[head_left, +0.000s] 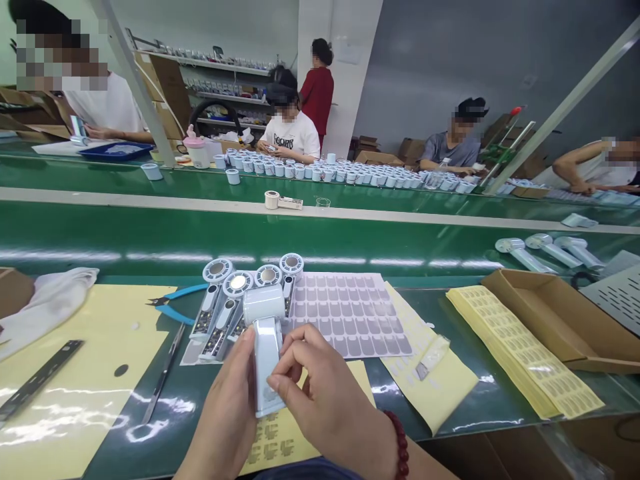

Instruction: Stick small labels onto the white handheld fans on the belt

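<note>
My left hand [227, 417] grips the handle of a pale blue handheld fan [266, 340], held upright over the table's near edge. Thumb and forefinger of my right hand [320, 393] are pinched together against the right side of the fan's handle; what they pinch, if anything, is too small to see. A red bead bracelet [401, 445] circles my right wrist. Just beyond the fan lie several unfinished fan bodies [235, 297] side by side. A sheet of grey stickers [347, 313] lies to their right.
Blue-handled cutters [175, 303], tweezers [163, 373], a metal strip [37, 380] and a white cloth [47, 303] lie left. Yellow backing sheets [525, 350] and a cardboard tray [555, 320] sit right. Beyond the green conveyor [150, 233], several people work at rows of small white parts [350, 173].
</note>
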Demonstrator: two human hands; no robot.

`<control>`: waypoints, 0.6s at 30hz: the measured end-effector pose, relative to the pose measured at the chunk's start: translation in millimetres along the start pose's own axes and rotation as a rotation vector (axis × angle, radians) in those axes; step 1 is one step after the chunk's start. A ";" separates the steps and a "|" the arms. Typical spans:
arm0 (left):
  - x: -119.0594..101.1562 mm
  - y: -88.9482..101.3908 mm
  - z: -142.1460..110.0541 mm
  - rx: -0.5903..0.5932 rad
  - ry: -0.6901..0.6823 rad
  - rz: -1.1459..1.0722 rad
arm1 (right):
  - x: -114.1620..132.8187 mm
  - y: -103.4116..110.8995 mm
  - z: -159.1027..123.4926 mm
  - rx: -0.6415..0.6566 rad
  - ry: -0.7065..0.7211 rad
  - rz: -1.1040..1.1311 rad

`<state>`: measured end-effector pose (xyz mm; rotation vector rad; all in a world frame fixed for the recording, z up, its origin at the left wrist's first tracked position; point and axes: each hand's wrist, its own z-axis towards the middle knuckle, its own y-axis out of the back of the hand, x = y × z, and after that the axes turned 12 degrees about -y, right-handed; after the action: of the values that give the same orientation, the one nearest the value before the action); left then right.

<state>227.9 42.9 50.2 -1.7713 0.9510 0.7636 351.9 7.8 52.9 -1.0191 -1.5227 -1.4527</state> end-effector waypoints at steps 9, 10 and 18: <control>-15.0 -12.1 -4.3 0.197 0.103 0.010 | -8.1 14.4 5.8 -0.156 -0.022 0.478; -19.4 -14.6 -0.7 0.246 0.085 0.028 | -10.5 23.5 6.7 -0.207 -0.022 0.462; -62.9 -71.3 129.2 0.369 -0.236 0.469 | -64.2 136.4 30.5 -0.414 -0.428 -0.750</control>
<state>247.0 197.6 88.2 -1.1233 1.2693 0.9904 502.0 39.4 42.9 -1.0980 -2.1060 -2.2430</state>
